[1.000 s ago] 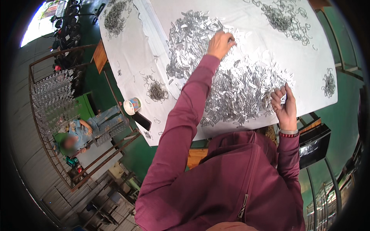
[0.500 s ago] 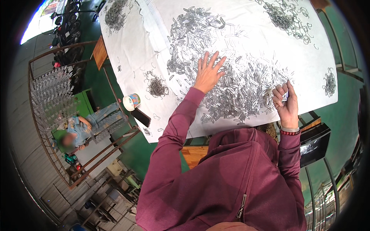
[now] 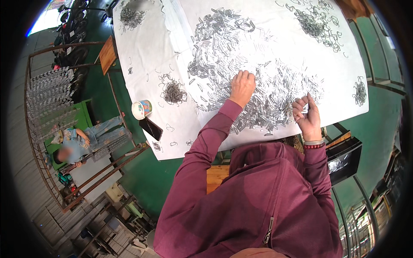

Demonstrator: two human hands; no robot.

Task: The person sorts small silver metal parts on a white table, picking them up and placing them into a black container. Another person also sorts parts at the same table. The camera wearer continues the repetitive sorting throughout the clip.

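Note:
A wide heap of small, elongated grey metal pieces (image 3: 275, 96) spreads over the white sheet (image 3: 172, 124) on the table. Over the middle of this heap is my left hand (image 3: 243, 88), its fingers curled down and closed; what they hold, if anything, is hidden. At the heap's right edge, my right hand (image 3: 309, 118) is turned partly palm up. Its fingers are bent around a small, bright metal piece, and the index finger points up. Tangled bunches of bent wire hooks lie apart from the heap: one on the left (image 3: 173, 92), another at the far right (image 3: 313, 28).
A white tub (image 3: 141, 109) and a dark phone (image 3: 151, 129) sit at the table's left edge. More hooks (image 3: 359, 92) lie near the right edge. Below that corner is a black box (image 3: 345, 161). Another person (image 3: 81, 139) is off to the left beside a metal frame.
My left hand has gone from spread fingers to curled ones, drawing slightly nearer and to the right. My right hand keeps its closed pose. The whole view has shifted a little.

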